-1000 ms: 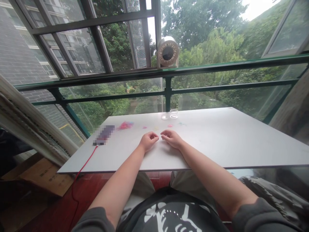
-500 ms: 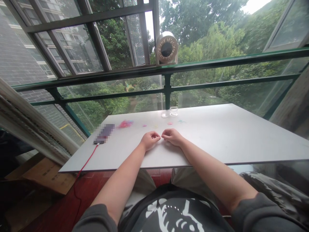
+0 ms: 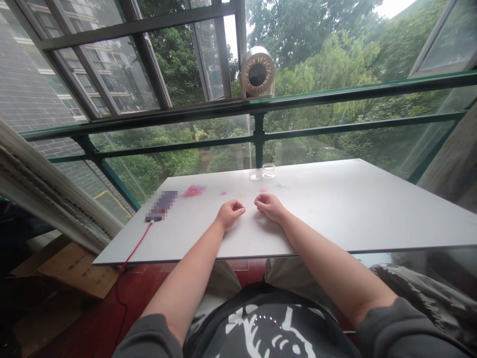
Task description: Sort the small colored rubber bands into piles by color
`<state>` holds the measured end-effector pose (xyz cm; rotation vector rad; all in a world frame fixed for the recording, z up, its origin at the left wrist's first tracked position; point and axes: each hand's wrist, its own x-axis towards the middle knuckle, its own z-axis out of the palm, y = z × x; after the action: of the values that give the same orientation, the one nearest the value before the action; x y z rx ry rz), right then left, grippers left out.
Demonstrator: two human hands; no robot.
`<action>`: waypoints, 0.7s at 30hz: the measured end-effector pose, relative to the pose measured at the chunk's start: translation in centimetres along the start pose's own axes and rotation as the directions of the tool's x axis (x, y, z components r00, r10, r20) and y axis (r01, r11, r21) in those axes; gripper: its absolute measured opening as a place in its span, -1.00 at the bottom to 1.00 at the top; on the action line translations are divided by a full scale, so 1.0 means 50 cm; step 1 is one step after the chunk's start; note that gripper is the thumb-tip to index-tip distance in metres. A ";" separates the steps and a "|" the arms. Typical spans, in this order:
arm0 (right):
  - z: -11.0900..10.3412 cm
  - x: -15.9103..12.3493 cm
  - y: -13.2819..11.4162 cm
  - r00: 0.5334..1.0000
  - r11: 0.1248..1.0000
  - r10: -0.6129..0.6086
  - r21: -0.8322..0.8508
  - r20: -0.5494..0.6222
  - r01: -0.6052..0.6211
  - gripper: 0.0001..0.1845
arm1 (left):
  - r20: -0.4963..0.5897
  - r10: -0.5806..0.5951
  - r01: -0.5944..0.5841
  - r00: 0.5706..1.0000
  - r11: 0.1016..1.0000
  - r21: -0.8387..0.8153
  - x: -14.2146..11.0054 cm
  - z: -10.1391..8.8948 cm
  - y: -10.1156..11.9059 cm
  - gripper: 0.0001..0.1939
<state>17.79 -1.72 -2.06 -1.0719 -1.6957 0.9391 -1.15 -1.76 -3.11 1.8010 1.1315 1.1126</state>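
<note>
My left hand (image 3: 231, 215) rests over the middle of the white table (image 3: 346, 209), thumb and fingertips pinched together. Opposite it, my right hand (image 3: 271, 207) is also closed in a pinch, a short gap away. A faint thin line seems to show between the fingertips; what they hold is too small to make out. Beyond the hands lie a small pink bit (image 3: 223, 193), a faint yellow bit (image 3: 240, 194), a reddish-pink cluster (image 3: 263, 189) and some teal strands (image 3: 280, 186). Farther left is a loose heap of mostly pink and red thin pieces (image 3: 194, 191).
Two clear round containers or lids (image 3: 269, 172) stand at the table's far edge. A blurred-out phone (image 3: 162, 206) lies at the left, with a red cable (image 3: 138, 243) running over the front edge. A round fan-like device (image 3: 258, 73) sits on the green railing (image 3: 179, 113).
My hands have moved apart, the right one going slightly right and away from me. The gap between the fingertips is wider. The things on the table have stayed put.
</note>
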 end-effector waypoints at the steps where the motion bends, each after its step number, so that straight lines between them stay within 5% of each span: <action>1: 0.000 0.000 0.000 1.000 1.000 -0.001 0.006 -0.002 0.001 -0.85 | -0.003 0.000 0.000 1.000 1.000 -0.002 0.000 0.000 0.000 -0.85; 13: 0.002 -0.002 0.007 0.994 0.996 -0.033 -0.074 0.101 0.041 -0.81 | -0.004 0.015 -0.014 1.000 0.997 0.079 -0.004 0.002 0.007 -0.80; 21: -0.002 0.006 0.012 0.997 0.964 -0.054 -0.265 -0.058 0.037 -0.81 | -0.045 0.000 0.003 0.999 0.998 0.067 -0.005 0.001 0.007 -0.79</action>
<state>17.99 -1.24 -2.47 -1.2167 -1.8184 0.6536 -1.07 -2.12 -2.88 1.8337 1.2095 1.1313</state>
